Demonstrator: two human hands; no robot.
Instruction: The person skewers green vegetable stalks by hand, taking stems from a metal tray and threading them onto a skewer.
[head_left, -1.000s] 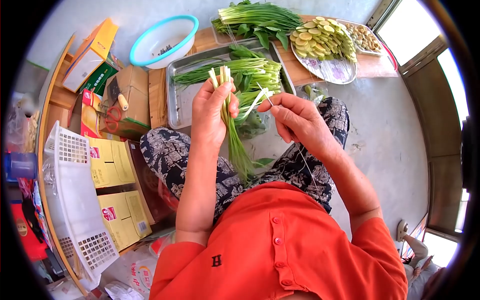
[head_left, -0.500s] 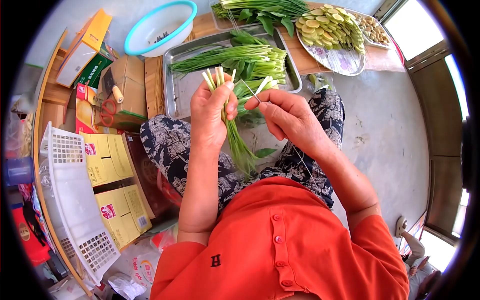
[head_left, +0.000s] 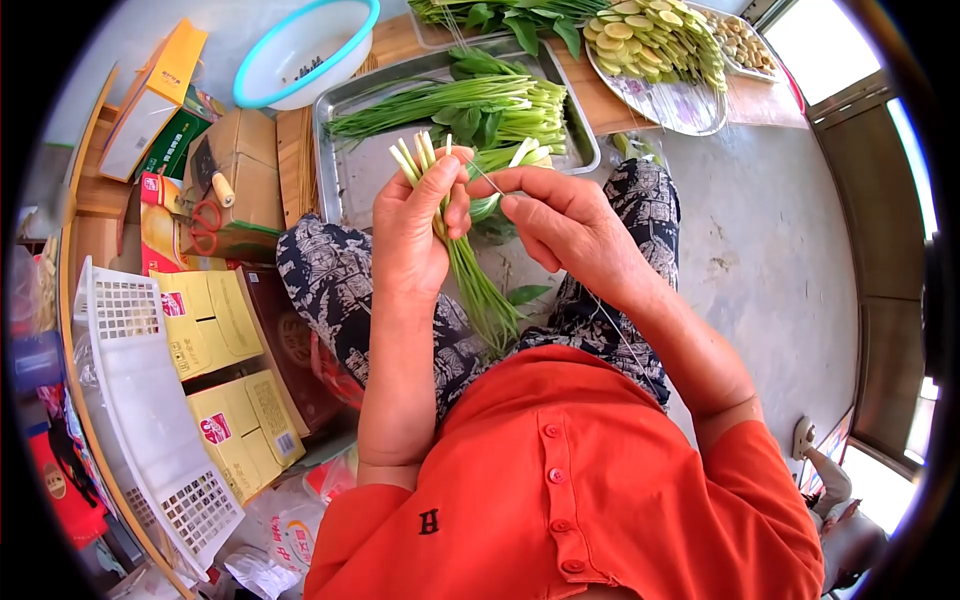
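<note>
My left hand point(head_left: 418, 232) is wrapped round a small bunch of green stalks point(head_left: 480, 290), their pale ends up and thin green leaves hanging below. Close on its right, my right hand point(head_left: 565, 225) pinches a thin metal needle point(head_left: 487, 182) pointing at the pale ends. A thin thread point(head_left: 618, 330) trails below that hand over the patterned trousers. Whether the needle's tip touches a stalk cannot be made out. Beyond both hands, a metal tray point(head_left: 325, 165) holds a pile of green stalks with white ends point(head_left: 520, 108) and broad leaves.
A blue-rimmed basin point(head_left: 245, 85) stands left of the tray. At the back right are a plate point(head_left: 655, 105) of skewered slices and a tray of small pale pieces point(head_left: 745, 50). Boxes point(head_left: 235, 425), scissors point(head_left: 206, 225) and a white basket point(head_left: 135, 400) lie left. Another person point(head_left: 845, 520) is at lower right.
The needle and my right hand have moved left, close to my left hand. The stalks in my left hand have fanned apart at their pale ends. The view has shifted slightly.
</note>
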